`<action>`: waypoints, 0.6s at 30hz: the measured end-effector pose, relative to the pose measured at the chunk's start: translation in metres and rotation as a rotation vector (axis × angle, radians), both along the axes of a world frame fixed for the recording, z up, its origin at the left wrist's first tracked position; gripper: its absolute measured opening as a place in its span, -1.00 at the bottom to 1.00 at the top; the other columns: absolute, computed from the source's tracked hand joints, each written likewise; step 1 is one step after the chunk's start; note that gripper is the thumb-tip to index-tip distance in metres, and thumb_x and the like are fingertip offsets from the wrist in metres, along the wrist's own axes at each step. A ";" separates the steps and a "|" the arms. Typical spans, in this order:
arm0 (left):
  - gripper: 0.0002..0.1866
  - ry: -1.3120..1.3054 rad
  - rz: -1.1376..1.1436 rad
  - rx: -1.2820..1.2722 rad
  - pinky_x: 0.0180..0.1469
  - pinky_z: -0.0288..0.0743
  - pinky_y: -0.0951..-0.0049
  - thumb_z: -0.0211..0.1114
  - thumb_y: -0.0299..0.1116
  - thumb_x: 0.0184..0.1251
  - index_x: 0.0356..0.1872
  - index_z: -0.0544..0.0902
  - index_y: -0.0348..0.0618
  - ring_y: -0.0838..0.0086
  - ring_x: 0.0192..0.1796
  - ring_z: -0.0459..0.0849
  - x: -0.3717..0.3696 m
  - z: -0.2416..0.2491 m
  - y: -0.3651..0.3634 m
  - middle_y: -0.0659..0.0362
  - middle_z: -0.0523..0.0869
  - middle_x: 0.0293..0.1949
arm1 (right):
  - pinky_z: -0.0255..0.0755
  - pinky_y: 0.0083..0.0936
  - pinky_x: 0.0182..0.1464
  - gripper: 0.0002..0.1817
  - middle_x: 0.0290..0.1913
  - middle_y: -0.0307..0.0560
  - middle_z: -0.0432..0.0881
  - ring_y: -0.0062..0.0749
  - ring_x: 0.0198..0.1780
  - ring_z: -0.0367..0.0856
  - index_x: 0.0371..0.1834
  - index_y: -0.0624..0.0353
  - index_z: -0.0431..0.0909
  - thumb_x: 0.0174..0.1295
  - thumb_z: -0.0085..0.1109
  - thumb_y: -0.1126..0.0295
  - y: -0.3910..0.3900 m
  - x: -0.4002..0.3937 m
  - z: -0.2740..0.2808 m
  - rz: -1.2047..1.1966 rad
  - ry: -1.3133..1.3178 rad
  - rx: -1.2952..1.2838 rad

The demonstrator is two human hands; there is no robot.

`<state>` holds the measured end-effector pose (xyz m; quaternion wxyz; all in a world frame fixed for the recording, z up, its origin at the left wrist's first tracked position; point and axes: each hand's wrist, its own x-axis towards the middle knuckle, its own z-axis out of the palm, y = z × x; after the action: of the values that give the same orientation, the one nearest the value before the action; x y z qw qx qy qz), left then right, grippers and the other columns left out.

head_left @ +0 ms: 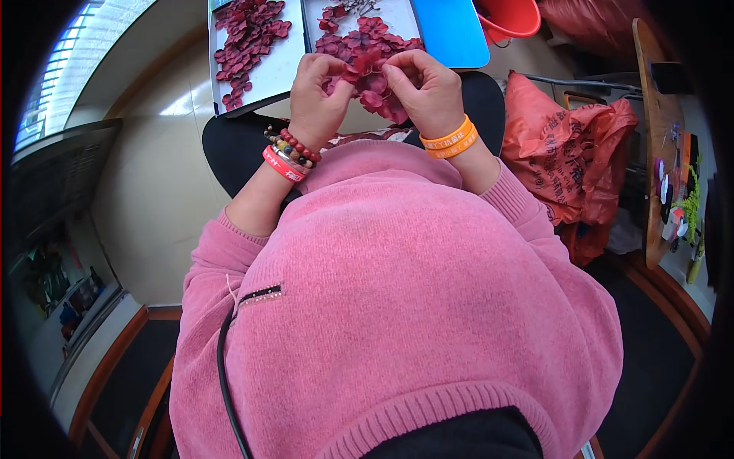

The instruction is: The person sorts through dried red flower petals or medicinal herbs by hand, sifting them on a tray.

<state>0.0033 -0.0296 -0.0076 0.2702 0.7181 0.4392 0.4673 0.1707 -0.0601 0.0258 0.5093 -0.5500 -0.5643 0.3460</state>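
Dark red flower petals [375, 90] hang between my two hands, over my lap at the near edge of a white tray [307, 47]. My left hand [319, 93], with beads and a red band at its wrist, pinches the petals from the left. From the right, my right hand [425, 90], wearing an orange wristband, pinches them between thumb and forefinger. More dark red flowers [248, 42] lie in the tray's left part. Others spread over its right part behind my hands, near small grey stems [358, 7].
A blue board [451, 34] adjoins the tray's right side, with a red basin [511, 17] beyond it. Red plastic bags [566, 145] stand on the floor at the right, near a wooden board [656, 145]. A dark cable [226, 375] hangs along the pink sweater.
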 end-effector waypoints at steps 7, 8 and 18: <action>-0.91 -0.287 0.006 -0.629 -0.51 0.42 0.66 0.21 -0.49 0.18 -0.30 0.56 -0.24 0.69 -0.50 0.52 -0.003 -0.005 -0.002 0.26 0.59 -0.45 | 0.47 -0.67 -0.44 -0.92 -0.51 -0.12 0.64 -0.59 -0.52 0.60 -0.41 0.25 0.58 0.09 0.24 0.47 0.002 0.003 0.002 -0.021 -0.055 -0.008; -0.91 -0.283 0.016 -0.641 -0.50 0.42 0.66 0.21 -0.49 0.18 -0.30 0.56 -0.25 0.69 -0.49 0.52 -0.005 -0.003 -0.001 0.26 0.59 -0.45 | 0.47 -0.67 -0.45 -0.92 -0.50 -0.11 0.64 -0.58 -0.52 0.60 -0.40 0.25 0.58 0.09 0.24 0.48 0.002 0.003 0.002 -0.020 -0.071 0.006; -0.89 -0.256 -0.014 -0.669 -0.28 0.36 0.67 0.18 -0.49 0.22 -0.28 0.59 -0.31 0.69 -0.35 0.49 -0.009 -0.003 0.003 0.28 0.60 -0.38 | 0.46 -0.70 -0.31 -0.87 -0.38 -0.18 0.64 -0.65 -0.39 0.58 -0.22 0.26 0.58 0.17 0.17 0.51 0.007 0.008 -0.001 0.007 -0.151 0.130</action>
<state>-0.0058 -0.0267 -0.0106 0.5463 0.5288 0.5254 0.3820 0.1787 -0.0528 0.0246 0.4986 -0.5384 -0.6243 0.2680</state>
